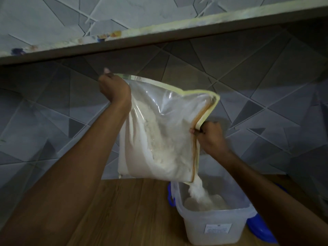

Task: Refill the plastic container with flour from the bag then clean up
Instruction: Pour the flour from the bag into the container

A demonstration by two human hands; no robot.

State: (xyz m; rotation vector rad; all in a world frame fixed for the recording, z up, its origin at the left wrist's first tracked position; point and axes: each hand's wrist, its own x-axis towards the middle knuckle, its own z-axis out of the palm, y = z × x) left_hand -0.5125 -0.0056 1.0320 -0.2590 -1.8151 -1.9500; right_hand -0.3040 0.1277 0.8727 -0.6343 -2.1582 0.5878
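1. while the bag (159, 128) hangs tilted in the air above the tub (213, 215), flour (197, 189) pours from its lower right corner down into the tub.
2. bag: clear plastic with a pale yellow edge, about half full of flour, its upper part slack and see-through.
3. tub: translucent plastic, open at the top, standing on the counter (127, 210) directly under the bag's low corner; a small mound of flour lies inside, and a white label sits on its near wall.
4. left hand (113, 87): up and to the left of the tub, fingers curled round the bag's top left corner, holding it high.
5. right hand (211, 135): above the tub, thumb and fingers pinching the bag's yellow right edge, midway down that side.
6. both forearms reach in from the bottom corners toward the bag.
7. blue lid (259, 228): partly seen behind and to the right of the tub, touching or just beside it; a bit of blue also shows at the tub's left side.
8. counter: wood-grained, under the tub.
9. wall (266, 96): grey tiles with angular lines, behind the tub.
10. shelf (159, 36): a long board with a stained pale edge, running across high above the tub and the bag.
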